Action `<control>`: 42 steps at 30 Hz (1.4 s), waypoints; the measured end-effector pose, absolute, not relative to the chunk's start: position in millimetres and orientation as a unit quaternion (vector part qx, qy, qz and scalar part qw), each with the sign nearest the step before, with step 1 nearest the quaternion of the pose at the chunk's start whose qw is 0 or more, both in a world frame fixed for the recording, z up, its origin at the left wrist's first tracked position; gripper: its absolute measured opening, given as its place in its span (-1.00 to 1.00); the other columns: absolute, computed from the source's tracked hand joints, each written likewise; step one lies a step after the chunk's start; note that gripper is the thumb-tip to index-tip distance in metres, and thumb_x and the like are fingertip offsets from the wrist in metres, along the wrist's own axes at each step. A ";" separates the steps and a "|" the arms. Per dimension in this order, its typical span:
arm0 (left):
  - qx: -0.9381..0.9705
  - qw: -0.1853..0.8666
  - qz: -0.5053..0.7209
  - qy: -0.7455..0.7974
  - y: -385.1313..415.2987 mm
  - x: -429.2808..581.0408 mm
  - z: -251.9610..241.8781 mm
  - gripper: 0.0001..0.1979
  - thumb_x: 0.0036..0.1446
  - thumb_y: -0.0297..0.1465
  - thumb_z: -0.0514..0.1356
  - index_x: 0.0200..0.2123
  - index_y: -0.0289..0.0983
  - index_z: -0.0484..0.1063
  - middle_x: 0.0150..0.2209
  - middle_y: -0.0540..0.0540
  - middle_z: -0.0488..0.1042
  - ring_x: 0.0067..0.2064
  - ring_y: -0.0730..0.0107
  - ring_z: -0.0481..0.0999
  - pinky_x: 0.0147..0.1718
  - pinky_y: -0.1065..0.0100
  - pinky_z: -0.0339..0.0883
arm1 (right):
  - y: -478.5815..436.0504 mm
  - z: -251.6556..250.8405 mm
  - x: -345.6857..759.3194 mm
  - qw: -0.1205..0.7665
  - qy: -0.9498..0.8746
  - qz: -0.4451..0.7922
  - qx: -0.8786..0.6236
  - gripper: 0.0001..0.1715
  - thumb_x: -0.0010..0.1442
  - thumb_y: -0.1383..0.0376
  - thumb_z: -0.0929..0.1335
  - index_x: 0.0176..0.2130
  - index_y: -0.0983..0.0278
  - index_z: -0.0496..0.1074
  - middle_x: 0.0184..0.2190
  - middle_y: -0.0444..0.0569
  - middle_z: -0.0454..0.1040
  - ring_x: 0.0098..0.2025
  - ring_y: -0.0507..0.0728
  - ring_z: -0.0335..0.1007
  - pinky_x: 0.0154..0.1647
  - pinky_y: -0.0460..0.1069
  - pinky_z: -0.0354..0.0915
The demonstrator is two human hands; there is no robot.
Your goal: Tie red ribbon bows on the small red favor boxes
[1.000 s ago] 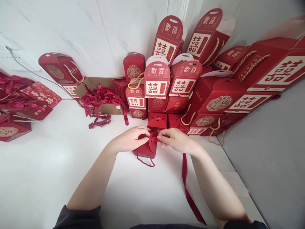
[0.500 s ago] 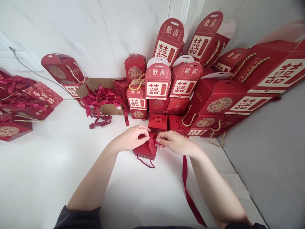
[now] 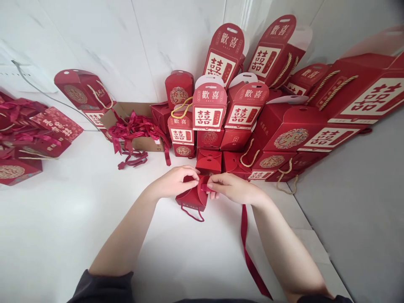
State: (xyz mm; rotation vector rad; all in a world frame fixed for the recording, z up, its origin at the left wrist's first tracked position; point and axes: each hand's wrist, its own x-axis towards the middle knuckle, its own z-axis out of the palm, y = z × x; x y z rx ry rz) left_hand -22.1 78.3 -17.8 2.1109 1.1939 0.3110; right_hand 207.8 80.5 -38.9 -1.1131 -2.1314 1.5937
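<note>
A small red gift box (image 3: 190, 199) with a dark red cord handle (image 3: 193, 215) stands on the white table in front of me. My left hand (image 3: 176, 182) is closed at the left side of its top, thumb and fingertips pinched on the folded flap. At the flap's right side, my right hand (image 3: 229, 187) pinches a dark red ribbon (image 3: 206, 188) between thumb and fingers. A long ribbon tail (image 3: 244, 235) hangs out below the right wrist and runs toward the table's near edge. My fingers partly cover the slot in the flap.
Stacked red boxes (image 3: 210, 109) with white labels rise behind and to the right. An open cardboard box (image 3: 139, 145) of tangled ribbons stands at the back left, a ribbon loop (image 3: 132, 160) before it. Ribboned boxes (image 3: 20, 168) lie far left. A grey wall (image 3: 356, 189) bounds the right.
The short piece of ribbon at my right fingertips lies flatter and shows more plainly against the flap. Both hands stay almost in place, and the box has not visibly moved.
</note>
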 end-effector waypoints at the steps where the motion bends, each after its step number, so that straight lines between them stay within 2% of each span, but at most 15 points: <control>1: 0.809 0.346 0.124 0.459 78.7 -21.4 -18.4 -0.76 0.21 -0.24 0.08 -0.28 -0.20 0.50 0.05 -0.08 0.45 0.05 0.21 0.46 0.10 0.20 0.28 | 80.2 -38.7 207.3 0.128 -0.733 0.549 -0.382 -0.69 0.32 0.16 0.22 -0.31 0.27 0.43 -0.34 -0.04 0.57 -0.29 0.08 0.48 -0.21 -0.03 0.32; 11: 0.797 0.404 0.107 0.436 80.3 -23.2 -18.1 -0.79 0.17 -0.26 0.13 -0.29 -0.21 0.51 0.14 -0.10 0.38 0.15 0.16 0.40 0.16 0.18 0.25 | 79.9 -36.7 204.3 0.133 -0.750 0.525 -0.379 -0.70 0.31 0.19 0.22 -0.34 0.26 0.42 -0.37 -0.06 0.56 -0.31 0.08 0.48 -0.24 -0.03 0.31; 17: 0.805 0.407 0.077 0.425 80.3 -26.7 -17.9 -0.75 0.18 -0.22 0.15 -0.20 -0.16 0.56 0.27 -0.08 0.25 0.21 0.13 0.34 0.17 0.19 0.23 | 79.1 -36.8 202.1 0.146 -0.745 0.525 -0.384 -0.71 0.31 0.20 0.20 -0.32 0.25 0.42 -0.38 -0.07 0.57 -0.31 0.08 0.49 -0.25 -0.04 0.31; 22: 0.800 0.402 0.090 0.436 82.1 -26.6 -17.6 -0.76 0.19 -0.21 0.13 -0.28 -0.18 0.55 0.23 -0.08 0.30 0.19 0.14 0.37 0.19 0.17 0.21 | 78.8 -37.2 204.6 0.123 -0.775 0.495 -0.374 -0.67 0.33 0.19 0.19 -0.36 0.25 0.42 -0.38 -0.08 0.55 -0.33 0.07 0.46 -0.31 -0.05 0.25; 26: 0.788 0.368 0.152 0.470 78.0 -25.8 -7.7 -0.79 0.22 -0.25 0.08 -0.32 -0.19 0.47 0.20 -0.05 0.34 0.23 0.17 0.31 0.24 0.13 0.14 | 77.0 -31.7 210.8 0.102 -0.799 0.422 -0.415 -0.60 0.32 0.10 0.21 -0.43 0.25 0.38 -0.48 -0.11 0.47 -0.44 0.06 0.35 -0.40 -0.04 0.14; 28: 0.780 0.348 0.189 0.484 71.9 -24.3 0.5 -0.81 0.23 -0.29 0.06 -0.33 -0.20 0.42 0.21 -0.01 0.32 0.24 0.18 0.28 0.24 0.14 0.14 | 74.2 -27.1 210.2 0.144 -0.790 0.386 -0.453 -0.62 0.33 0.09 0.21 -0.41 0.24 0.37 -0.50 -0.13 0.44 -0.45 0.06 0.31 -0.41 -0.04 0.12; 30: 0.781 0.327 0.211 0.488 64.4 -22.1 8.8 -0.82 0.24 -0.32 0.05 -0.34 -0.21 0.41 0.23 0.00 0.29 0.23 0.19 0.30 0.21 0.15 0.17 | 71.0 -24.1 205.0 0.223 -0.774 0.385 -0.449 -0.72 0.32 0.11 0.24 -0.32 0.22 0.37 -0.41 -0.13 0.47 -0.40 0.05 0.33 -0.34 -0.04 0.17; 33: 0.795 0.293 0.225 0.481 54.0 -19.6 18.6 -0.81 0.24 -0.33 0.05 -0.33 -0.21 0.43 0.23 -0.02 0.27 0.18 0.17 0.33 0.16 0.16 0.22 | 68.9 -27.2 191.5 0.325 -0.724 0.480 -0.374 -0.81 0.26 0.14 0.33 -0.22 0.20 0.31 -0.23 -0.11 0.48 -0.29 0.05 0.37 -0.23 -0.04 0.24; 35: 0.804 0.270 0.228 0.479 49.2 -19.9 22.5 -0.82 0.24 -0.33 0.05 -0.32 -0.21 0.43 0.20 -0.04 0.29 0.15 0.19 0.35 0.13 0.18 0.24 | 70.3 -33.5 183.1 0.359 -0.664 0.576 -0.315 -0.75 0.19 0.17 0.40 -0.24 0.21 0.28 -0.25 -0.11 0.46 -0.25 0.05 0.38 -0.20 -0.03 0.28; 38: 0.813 0.241 0.201 0.491 44.6 -23.1 23.0 -0.85 0.22 -0.29 0.09 -0.21 -0.18 0.40 0.06 -0.06 0.38 0.06 0.23 0.40 0.05 0.22 0.28 | 74.0 -40.8 177.1 0.391 -0.582 0.668 -0.250 -0.66 0.09 0.23 0.48 -0.33 0.22 0.24 -0.35 -0.16 0.40 -0.33 0.02 0.37 -0.26 -0.04 0.29; 42: 0.792 0.202 0.079 0.571 42.0 -26.1 12.7 -0.63 0.07 -0.12 0.22 -0.12 -0.20 0.34 -0.14 -0.11 0.44 -0.16 0.15 0.47 -0.23 0.23 0.33 | 74.3 -38.6 178.9 0.462 -0.543 0.659 -0.242 -0.72 0.08 0.27 0.50 -0.35 0.22 0.31 -0.41 -0.19 0.42 -0.41 -0.01 0.35 -0.31 -0.05 0.29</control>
